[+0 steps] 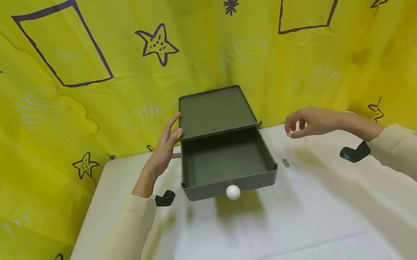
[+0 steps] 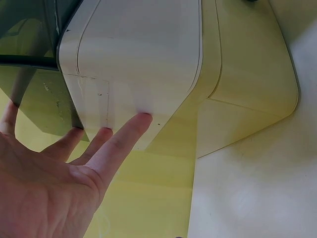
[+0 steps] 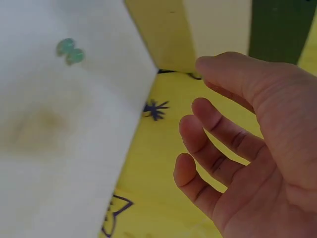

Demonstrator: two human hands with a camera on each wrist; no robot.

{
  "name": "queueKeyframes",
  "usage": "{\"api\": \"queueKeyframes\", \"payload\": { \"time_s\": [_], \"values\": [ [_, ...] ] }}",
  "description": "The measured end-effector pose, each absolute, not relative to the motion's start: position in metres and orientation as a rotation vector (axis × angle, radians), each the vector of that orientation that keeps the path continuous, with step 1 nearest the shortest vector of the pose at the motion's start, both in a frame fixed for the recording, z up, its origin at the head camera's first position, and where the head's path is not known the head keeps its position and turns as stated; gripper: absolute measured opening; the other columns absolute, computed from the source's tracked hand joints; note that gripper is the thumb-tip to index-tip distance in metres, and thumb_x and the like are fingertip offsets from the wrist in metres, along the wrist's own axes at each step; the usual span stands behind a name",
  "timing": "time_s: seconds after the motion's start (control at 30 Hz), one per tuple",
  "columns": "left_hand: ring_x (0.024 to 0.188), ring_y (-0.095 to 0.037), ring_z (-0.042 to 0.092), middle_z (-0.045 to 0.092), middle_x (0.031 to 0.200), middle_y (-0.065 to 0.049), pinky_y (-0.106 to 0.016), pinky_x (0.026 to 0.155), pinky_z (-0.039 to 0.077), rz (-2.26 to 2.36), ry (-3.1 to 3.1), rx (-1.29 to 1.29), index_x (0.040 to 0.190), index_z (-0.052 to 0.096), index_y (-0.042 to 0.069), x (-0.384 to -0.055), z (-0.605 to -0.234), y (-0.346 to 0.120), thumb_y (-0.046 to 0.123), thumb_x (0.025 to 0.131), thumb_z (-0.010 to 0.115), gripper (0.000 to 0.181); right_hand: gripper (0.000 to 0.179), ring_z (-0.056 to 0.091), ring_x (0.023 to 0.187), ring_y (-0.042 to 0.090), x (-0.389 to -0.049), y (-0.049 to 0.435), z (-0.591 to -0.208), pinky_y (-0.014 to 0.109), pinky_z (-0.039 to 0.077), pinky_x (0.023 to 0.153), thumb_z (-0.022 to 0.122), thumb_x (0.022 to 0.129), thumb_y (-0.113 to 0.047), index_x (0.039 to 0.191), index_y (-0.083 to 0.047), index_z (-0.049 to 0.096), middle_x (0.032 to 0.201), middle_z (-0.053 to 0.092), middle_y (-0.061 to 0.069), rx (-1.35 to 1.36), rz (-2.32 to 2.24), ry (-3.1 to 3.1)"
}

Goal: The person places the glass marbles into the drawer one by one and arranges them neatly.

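Note:
A drawer cabinet with a dark green top (image 1: 216, 111) stands in the middle of the table, its dark green top drawer (image 1: 230, 183) pulled out toward me. A round white knob (image 1: 233, 192) sits on the drawer front. My left hand (image 1: 162, 153) rests against the cabinet's left side, fingers spread and nearly straight; the left wrist view shows fingertips at a white section (image 2: 133, 59). To the right of the cabinet, my right hand (image 1: 313, 121) hovers with fingers loosely bent, nothing showing between them in the right wrist view. Two green glass marbles (image 3: 75, 56) lie on the table nearby.
Below the green drawer, the cabinet has a white and a yellow section (image 2: 247, 64). A white cloth (image 1: 303, 231) covers the table. Behind and to the sides hangs a yellow curtain (image 1: 196, 31) with starfish drawings. Each wrist carries a small dark camera.

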State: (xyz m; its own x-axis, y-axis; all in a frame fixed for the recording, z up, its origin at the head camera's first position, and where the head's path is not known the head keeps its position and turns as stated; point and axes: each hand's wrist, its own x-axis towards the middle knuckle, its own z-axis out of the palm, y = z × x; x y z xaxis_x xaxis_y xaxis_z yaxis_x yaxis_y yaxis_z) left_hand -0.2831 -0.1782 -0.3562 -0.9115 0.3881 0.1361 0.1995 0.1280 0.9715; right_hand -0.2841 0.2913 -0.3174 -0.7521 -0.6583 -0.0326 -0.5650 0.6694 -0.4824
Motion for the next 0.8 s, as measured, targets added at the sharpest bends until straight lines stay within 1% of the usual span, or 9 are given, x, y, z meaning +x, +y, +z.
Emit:
{"api": "queueKeyframes", "payload": {
  "time_s": [0.2,0.4,0.63,0.73,0.8],
  "values": [
    [0.149,-0.036,0.027,0.017,0.168,-0.007,-0.076,0.102,0.036,1.891,2.235,0.589,0.16,0.022,0.048,-0.284,-0.356,-0.178,0.046,0.105,0.044,0.059,0.008,0.062,0.088,0.018,-0.278,0.286,-0.282,0.03,0.054,0.078,0.075,0.095,-0.018,0.103,-0.019,0.072,0.098,0.067,-0.006,-1.03,-0.674,2.759],
    [0.149,-0.035,0.029,0.018,0.167,-0.008,-0.077,0.102,0.036,1.909,2.217,0.574,0.16,0.023,0.048,-0.282,-0.356,-0.177,0.045,0.105,0.045,0.059,0.012,0.062,0.086,0.016,-0.269,0.281,-0.249,0.025,0.053,0.076,0.076,0.094,-0.016,0.106,-0.017,0.072,0.102,0.067,-0.004,-1.029,-0.751,2.86],
    [0.15,-0.034,0.028,0.018,0.167,-0.009,-0.077,0.102,0.035,1.916,2.209,0.583,0.161,0.021,0.046,-0.283,-0.356,-0.177,0.045,0.104,0.045,0.062,0.017,0.063,0.083,0.013,-0.267,0.278,-0.214,0.018,0.052,0.073,0.076,0.091,-0.002,0.105,-0.011,0.073,0.103,0.067,-0.002,-1.195,-0.941,2.921],
    [0.15,-0.034,0.028,0.02,0.166,-0.01,-0.077,0.102,0.036,1.922,2.206,0.585,0.161,0.021,0.045,-0.283,-0.356,-0.177,0.045,0.104,0.045,0.062,0.018,0.063,0.084,0.012,-0.265,0.278,-0.201,0.016,0.052,0.073,0.075,0.091,0.001,0.107,-0.009,0.073,0.103,0.068,-0.002,-1.256,-0.971,2.939],
    [0.149,-0.035,0.029,0.021,0.166,-0.011,-0.077,0.101,0.036,1.922,2.208,0.581,0.162,0.021,0.044,-0.283,-0.356,-0.177,0.044,0.104,0.045,0.062,0.017,0.063,0.084,0.012,-0.263,0.275,-0.193,0.016,0.051,0.074,0.074,0.092,-0.001,0.107,-0.01,0.074,0.104,0.068,-0.003,-1.252,-0.976,2.956]
  ]
}}
